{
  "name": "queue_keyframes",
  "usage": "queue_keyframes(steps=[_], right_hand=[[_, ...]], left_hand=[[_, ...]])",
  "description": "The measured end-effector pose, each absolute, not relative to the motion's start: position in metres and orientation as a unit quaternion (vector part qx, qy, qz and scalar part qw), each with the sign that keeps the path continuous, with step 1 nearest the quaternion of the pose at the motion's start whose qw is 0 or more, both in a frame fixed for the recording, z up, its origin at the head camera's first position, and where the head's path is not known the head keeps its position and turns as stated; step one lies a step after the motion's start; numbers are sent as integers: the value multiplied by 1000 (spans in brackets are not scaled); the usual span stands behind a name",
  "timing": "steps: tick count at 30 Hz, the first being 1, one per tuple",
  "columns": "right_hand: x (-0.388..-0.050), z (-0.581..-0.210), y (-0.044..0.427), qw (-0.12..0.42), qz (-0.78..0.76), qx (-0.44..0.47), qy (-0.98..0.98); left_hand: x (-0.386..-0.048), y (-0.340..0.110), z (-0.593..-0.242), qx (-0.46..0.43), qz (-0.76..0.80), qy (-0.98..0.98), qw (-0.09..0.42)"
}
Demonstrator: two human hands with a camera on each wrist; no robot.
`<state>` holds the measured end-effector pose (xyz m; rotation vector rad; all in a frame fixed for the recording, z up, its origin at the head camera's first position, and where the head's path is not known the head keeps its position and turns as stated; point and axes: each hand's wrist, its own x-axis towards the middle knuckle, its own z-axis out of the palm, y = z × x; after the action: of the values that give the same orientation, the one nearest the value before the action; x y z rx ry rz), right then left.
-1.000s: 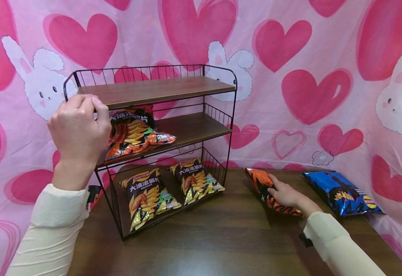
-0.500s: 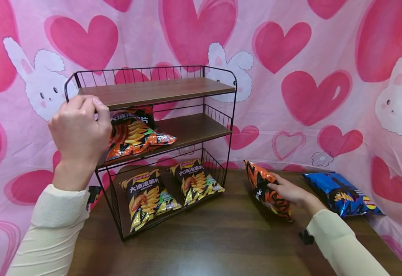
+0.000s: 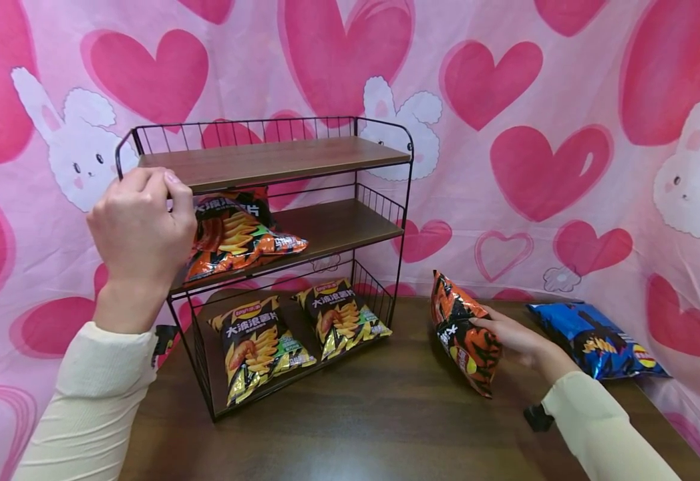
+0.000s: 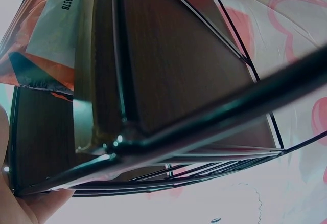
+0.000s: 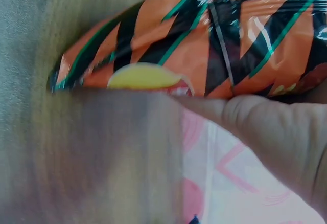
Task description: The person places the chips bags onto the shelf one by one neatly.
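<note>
Held bag (image 3: 464, 334): glossy plastic film, creased. Blue bag (image 3: 596, 337): likewise glossy. Rack frame (image 4: 219, 114): smooth, shiny metal; boards (image 3: 284, 157) wood-grained. Worktop (image 3: 386, 414): wood-grained, low sheen. Backdrop (image 3: 446, 40): matt cloth, wrinkled. Sleeves (image 3: 97, 374): matt cloth.

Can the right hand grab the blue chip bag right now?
Probably not: the right hand is holding the orange bag. With that hand free, the blue bag looks close and uncovered.

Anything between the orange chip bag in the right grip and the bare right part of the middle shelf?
In the head view, the rack's right front post stands between the orange chip bag and the middle shelf. Nothing visible crosses the shelf's front opening there, so that approach seems clear.
</note>
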<state>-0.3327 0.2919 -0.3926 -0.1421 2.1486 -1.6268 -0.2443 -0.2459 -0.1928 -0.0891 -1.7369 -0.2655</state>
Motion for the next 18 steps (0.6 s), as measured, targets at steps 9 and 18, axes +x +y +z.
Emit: queue_keyframes(steps=[9,18], right_hand=[[-334,-405,312,256,-661,-43,704],[-331,-417,326,322,-753,-69,570]], left_hand=[[-244,-246,-192,-40,-116,-762,636],[-244,-246,-192,-39,-114,-761,637]])
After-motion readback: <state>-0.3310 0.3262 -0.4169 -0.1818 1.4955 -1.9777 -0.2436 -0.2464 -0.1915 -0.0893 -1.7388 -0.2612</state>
